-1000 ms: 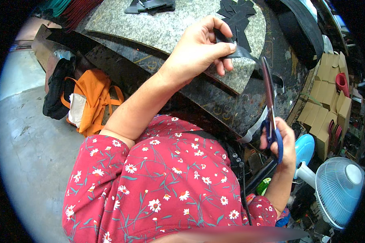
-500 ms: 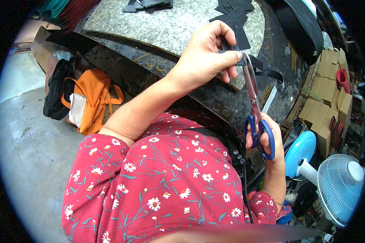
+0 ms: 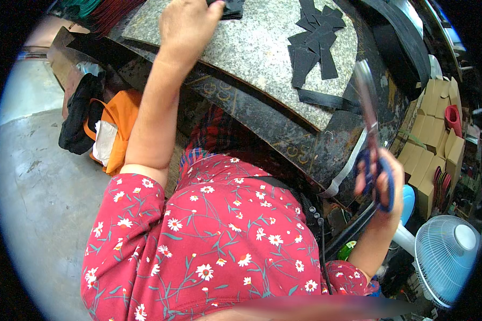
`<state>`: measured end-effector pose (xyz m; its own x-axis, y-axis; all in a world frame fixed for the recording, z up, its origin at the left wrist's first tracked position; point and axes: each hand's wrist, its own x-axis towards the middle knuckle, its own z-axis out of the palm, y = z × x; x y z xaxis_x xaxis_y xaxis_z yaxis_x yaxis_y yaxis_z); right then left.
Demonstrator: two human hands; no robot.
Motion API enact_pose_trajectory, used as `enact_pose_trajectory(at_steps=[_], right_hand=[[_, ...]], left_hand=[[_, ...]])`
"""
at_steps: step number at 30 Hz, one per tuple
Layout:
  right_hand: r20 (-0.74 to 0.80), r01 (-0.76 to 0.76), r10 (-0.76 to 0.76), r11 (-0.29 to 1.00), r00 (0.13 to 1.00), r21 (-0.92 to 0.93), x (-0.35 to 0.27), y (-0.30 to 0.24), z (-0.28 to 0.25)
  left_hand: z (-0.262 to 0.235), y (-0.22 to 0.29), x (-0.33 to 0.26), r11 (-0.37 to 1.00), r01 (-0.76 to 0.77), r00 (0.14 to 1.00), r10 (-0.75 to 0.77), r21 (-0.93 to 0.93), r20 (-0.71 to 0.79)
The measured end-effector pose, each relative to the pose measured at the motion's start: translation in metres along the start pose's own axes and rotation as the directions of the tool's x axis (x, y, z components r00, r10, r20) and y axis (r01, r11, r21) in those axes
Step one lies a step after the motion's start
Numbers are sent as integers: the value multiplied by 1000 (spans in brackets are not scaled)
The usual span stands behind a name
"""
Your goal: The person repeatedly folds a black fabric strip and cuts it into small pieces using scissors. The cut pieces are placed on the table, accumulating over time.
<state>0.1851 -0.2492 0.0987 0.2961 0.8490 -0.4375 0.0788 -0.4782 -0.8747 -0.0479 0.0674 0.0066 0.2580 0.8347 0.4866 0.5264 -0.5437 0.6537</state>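
Speckled grey granite slab (image 3: 251,48): black cut strips (image 3: 315,45) atop | my left hand (image 3: 187,21) on it, grip unclear | my right hand (image 3: 377,179) beside it clasps blue-handled scissors (image 3: 370,134) | grey concrete floor (image 3: 32,182) left of it.

Even daylight, fisheye-bent edges, slight motion blur
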Motion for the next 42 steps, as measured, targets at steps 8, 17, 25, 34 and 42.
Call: enact_pose_trajectory(at_steps=[8,17,25,34,42], right_hand=[[-503,-279,-379,509,777,-814,80,22,-95],[-247,-114,-556,263,794,-958,82,-14,-35],[206,343,-627,106,752,-933,97,-23,48],[2,447,-652,518,758,-730,109,2,29],[-143,580,-619,779,773,-236,109,6,30]], left_hand=[[-4,8,6,910,-261,924,332,322,-191],[38,48,-36,653,-727,575,749,-215,329],[44,66,-51,764,-601,736,644,-235,208],[44,65,-57,751,98,976,54,-653,209],[36,73,-61,329,569,767,120,-754,631]])
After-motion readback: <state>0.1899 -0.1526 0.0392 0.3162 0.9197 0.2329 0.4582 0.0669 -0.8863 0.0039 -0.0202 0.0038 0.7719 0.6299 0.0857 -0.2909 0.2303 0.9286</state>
